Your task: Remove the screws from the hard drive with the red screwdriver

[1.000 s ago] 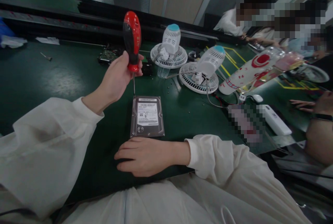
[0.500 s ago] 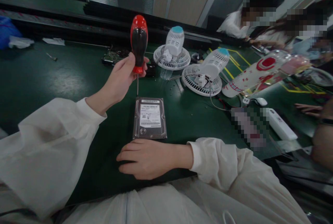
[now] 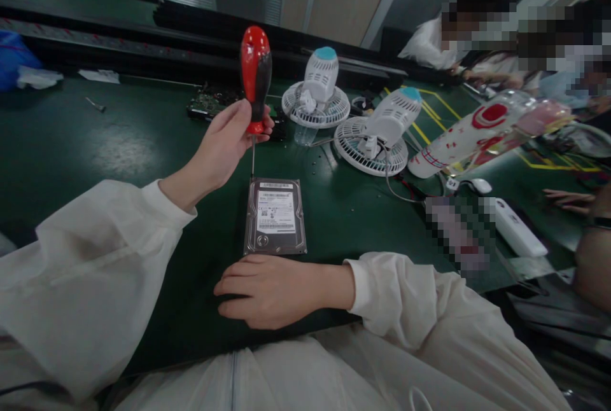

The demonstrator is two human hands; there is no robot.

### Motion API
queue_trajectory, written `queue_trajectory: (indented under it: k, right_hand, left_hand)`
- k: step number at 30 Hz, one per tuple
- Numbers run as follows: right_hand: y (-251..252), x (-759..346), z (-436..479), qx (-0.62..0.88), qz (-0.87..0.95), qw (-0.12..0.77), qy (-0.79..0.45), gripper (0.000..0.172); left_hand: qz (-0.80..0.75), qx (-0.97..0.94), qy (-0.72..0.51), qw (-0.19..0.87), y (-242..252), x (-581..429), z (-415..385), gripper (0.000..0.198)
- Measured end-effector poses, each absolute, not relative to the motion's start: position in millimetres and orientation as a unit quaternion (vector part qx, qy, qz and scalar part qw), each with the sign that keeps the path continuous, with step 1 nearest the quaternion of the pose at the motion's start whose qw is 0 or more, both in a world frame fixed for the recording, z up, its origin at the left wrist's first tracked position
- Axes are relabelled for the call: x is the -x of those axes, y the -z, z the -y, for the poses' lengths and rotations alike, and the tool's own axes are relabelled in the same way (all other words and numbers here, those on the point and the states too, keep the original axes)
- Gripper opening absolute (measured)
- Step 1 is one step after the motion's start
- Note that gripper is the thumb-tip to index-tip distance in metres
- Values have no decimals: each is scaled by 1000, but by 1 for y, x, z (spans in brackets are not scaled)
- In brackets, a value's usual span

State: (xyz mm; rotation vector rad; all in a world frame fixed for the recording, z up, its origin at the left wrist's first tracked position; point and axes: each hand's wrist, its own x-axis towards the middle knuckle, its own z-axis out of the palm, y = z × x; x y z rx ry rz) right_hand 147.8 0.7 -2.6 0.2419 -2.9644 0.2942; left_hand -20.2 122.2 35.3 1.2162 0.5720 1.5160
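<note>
My left hand (image 3: 231, 134) is closed round the lower handle of a red and black screwdriver (image 3: 256, 74). The screwdriver stands nearly upright, its thin shaft reaching down to the far left corner of a hard drive (image 3: 275, 210). The drive lies flat on the green table with its white label facing up. Just in front of the drive's near edge, my right hand (image 3: 267, 290) rests palm down, fingers loosely bent and apart, with no object seen in it. Its palm is hidden.
Behind the drive are two white fans (image 3: 319, 93) (image 3: 379, 134), a circuit board (image 3: 207, 102) and several tiny loose screws. On the right lie a decorated bottle (image 3: 458, 134), a white power strip (image 3: 518, 226) and cables. Other people sit at the far right.
The screwdriver has turned about its own axis: more red now faces me, with the black part moved to the right. My left fingers have shifted slightly; my right hand stays put.
</note>
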Motion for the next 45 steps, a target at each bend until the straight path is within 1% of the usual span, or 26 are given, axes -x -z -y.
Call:
queue_trajectory:
  k: [2, 5, 8, 11, 17, 21, 26, 29, 31, 36, 40, 45]
  right_hand:
    - [3, -148, -1, -80, 989, 77, -98, 33]
    - [3, -149, -1, -81, 989, 77, -97, 33]
    - [3, -148, -2, -82, 989, 76, -98, 32]
    - [3, -148, -2, -82, 989, 77, -99, 31]
    - [3, -149, -1, -81, 988, 83, -98, 30]
    - [2, -149, -1, -77, 989, 87, -96, 30]
    - [3, -148, -1, -80, 989, 84, -95, 31]
    - [3, -149, -1, -79, 989, 82, -96, 30]
    - [3, -148, -2, -80, 989, 81, -97, 30]
    - [0, -148, -2, -80, 989, 80, -97, 31]
    - [-1, -148, -2, -79, 989, 80, -94, 29]
    - [1, -148, -2, -80, 989, 84, -95, 29]
  left_hand:
    - [-237, -500, -640, 533, -36, 20, -123, 29]
    - [-237, -506, -652, 512, -33, 20, -125, 21]
    - [-240, -525, -660, 480, -31, 21, -127, 23]
    - [-248, -533, -658, 470, -31, 21, -126, 21]
    - [-209, -532, -663, 484, -35, 24, -127, 32]
    - [-184, -577, -668, 432, -34, 28, -134, 36]
    - [-240, -602, -655, 390, -30, 34, -138, 39]
    - [-254, -591, -676, 359, -28, 34, -138, 44]
    - [-245, -577, -696, 350, -27, 32, -138, 43]
    - [-232, -553, -716, 358, -27, 27, -137, 31]
    - [-232, -543, -721, 362, -28, 27, -136, 29]
    - [-256, -549, -723, 333, -31, 27, -133, 32]
